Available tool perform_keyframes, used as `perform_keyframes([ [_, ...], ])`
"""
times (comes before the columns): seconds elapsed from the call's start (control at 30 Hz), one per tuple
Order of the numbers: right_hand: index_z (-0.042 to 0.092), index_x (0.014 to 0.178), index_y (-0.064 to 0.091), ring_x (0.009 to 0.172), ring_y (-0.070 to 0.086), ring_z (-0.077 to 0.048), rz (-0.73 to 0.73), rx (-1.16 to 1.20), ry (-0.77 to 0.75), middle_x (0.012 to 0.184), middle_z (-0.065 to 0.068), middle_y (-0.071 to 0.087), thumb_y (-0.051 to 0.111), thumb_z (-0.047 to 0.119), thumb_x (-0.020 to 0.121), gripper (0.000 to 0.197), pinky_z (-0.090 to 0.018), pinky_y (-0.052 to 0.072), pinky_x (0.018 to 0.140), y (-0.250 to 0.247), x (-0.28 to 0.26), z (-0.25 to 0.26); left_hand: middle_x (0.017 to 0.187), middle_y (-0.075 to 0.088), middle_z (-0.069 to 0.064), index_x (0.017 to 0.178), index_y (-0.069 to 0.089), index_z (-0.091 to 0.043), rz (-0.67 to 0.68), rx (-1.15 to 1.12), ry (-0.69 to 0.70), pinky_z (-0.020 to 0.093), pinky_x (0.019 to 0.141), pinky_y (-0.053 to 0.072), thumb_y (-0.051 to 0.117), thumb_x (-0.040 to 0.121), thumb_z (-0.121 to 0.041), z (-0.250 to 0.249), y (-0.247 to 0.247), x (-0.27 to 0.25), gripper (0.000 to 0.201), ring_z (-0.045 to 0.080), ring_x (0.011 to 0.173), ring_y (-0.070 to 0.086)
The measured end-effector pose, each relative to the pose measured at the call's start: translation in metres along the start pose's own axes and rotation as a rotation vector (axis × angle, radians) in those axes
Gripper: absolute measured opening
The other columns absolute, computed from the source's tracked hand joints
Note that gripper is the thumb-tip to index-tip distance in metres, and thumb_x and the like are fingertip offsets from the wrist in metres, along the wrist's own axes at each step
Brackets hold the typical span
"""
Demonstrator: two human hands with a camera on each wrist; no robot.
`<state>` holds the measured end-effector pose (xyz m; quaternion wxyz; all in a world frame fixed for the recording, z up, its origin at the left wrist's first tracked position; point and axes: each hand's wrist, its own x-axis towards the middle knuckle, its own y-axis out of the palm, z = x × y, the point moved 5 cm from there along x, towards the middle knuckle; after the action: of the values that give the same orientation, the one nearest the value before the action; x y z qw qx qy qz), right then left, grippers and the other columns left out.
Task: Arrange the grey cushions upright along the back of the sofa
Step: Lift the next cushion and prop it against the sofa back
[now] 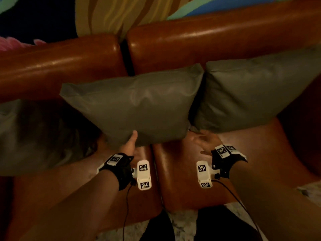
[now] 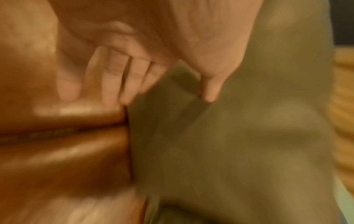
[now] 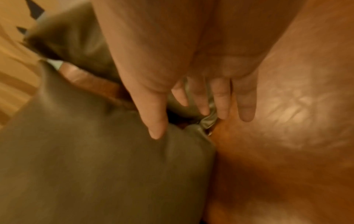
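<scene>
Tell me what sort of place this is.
Probably a lounge or living room. A brown leather sofa carries grey cushions leaning on its back, and a bright painted mural covers the wall behind it.

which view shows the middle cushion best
The head view: the middle cushion shows whole, leaning on the sofa back. Both wrist views show only blurred parts of it near the fingers.
</scene>
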<state>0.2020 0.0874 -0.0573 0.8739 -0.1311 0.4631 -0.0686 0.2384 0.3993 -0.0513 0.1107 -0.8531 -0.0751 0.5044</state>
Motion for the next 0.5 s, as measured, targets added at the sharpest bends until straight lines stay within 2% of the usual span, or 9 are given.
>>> perform_keyframes([
  [0.07,0.004,0.16,0.056,0.131,0.068,-0.041,-0.041,-0.024,0.05,0.154,-0.024,0.065,0.077,0.02,0.101,0.065,-0.056,0.057,0.113,-0.031,-0.003,-0.022,0.124,0.061,0.017,0.129,0.055,0.0,0.136,0.011,-0.066,0.052,0.095,0.053,0.061,0.091,-0.053,0.004,0.046,-0.027,0.065,0.033,0.103,0.064],
  [0.13,0.005,0.162,0.055,0.119,0.069,-0.037,-0.084,0.007,0.093,0.152,-0.023,0.066,0.078,0.023,0.101,0.068,-0.053,0.061,0.101,-0.067,-0.001,-0.039,0.113,0.066,0.012,0.112,0.064,-0.007,0.22,0.139,-0.002,0.046,0.087,0.054,0.063,0.093,-0.042,0.0,0.093,-0.047,0.04,0.026,0.094,0.065],
  [0.17,0.006,0.163,0.053,0.118,0.067,-0.036,-0.107,0.025,0.11,0.154,-0.023,0.064,0.078,0.025,0.101,0.07,-0.053,0.062,0.102,-0.087,0.002,-0.045,0.109,0.068,0.009,0.104,0.067,-0.013,0.232,0.226,0.074,0.043,0.087,0.054,0.066,0.092,-0.038,-0.006,0.117,-0.058,0.028,0.023,0.094,0.066],
  [0.2,0.007,0.165,0.051,0.115,0.066,-0.035,-0.133,0.044,0.122,0.156,-0.022,0.063,0.079,0.027,0.1,0.073,-0.055,0.062,0.104,-0.109,0.005,-0.051,0.11,0.07,0.008,0.104,0.068,-0.016,0.232,0.294,0.165,0.044,0.092,0.054,0.07,0.09,-0.036,-0.014,0.14,-0.064,0.025,0.022,0.099,0.066],
  [0.27,0.009,0.168,0.045,0.112,0.065,-0.036,-0.207,0.088,0.118,0.161,-0.02,0.058,0.083,0.032,0.096,0.084,-0.059,0.06,0.11,-0.157,0.018,-0.06,0.128,0.067,0.011,0.128,0.061,-0.013,0.238,0.335,0.279,0.042,0.104,0.05,0.077,0.084,-0.032,-0.029,0.188,-0.074,0.05,0.022,0.115,0.064],
  [0.33,0.013,0.171,0.039,0.131,0.064,-0.041,-0.267,0.118,0.092,0.167,-0.017,0.053,0.088,0.036,0.09,0.097,-0.061,0.057,0.114,-0.207,0.031,-0.064,0.144,0.054,0.013,0.147,0.042,-0.013,0.214,0.252,0.309,0.039,0.108,0.045,0.081,0.08,-0.024,-0.045,0.231,-0.084,0.079,0.025,0.126,0.057],
  [0.37,0.014,0.171,0.038,0.142,0.06,-0.041,-0.282,0.115,0.066,0.169,-0.016,0.051,0.09,0.036,0.088,0.1,-0.061,0.055,0.116,-0.231,0.037,-0.064,0.15,0.047,0.013,0.152,0.033,-0.013,0.192,0.193,0.316,0.038,0.108,0.044,0.083,0.078,-0.018,-0.054,0.251,-0.089,0.09,0.026,0.131,0.053],
  [0.43,0.017,0.172,0.036,0.15,0.057,-0.037,-0.289,0.129,-0.024,0.17,-0.012,0.052,0.093,0.029,0.086,0.104,-0.061,0.052,0.12,-0.275,0.049,-0.052,0.158,0.035,0.012,0.157,0.018,-0.014,0.121,0.09,0.33,0.037,0.109,0.042,0.086,0.073,-0.009,-0.068,0.28,-0.089,0.108,0.027,0.139,0.045],
  [0.5,0.016,0.176,0.024,0.156,0.051,-0.031,-0.274,0.184,-0.113,0.173,-0.007,0.047,0.095,0.018,0.083,0.117,-0.052,0.045,0.128,-0.306,0.066,-0.035,0.161,0.03,0.009,0.158,0.011,-0.016,0.071,0.052,0.368,0.039,0.113,0.039,0.09,0.066,-0.008,-0.081,0.298,-0.084,0.122,0.024,0.142,0.04],
])
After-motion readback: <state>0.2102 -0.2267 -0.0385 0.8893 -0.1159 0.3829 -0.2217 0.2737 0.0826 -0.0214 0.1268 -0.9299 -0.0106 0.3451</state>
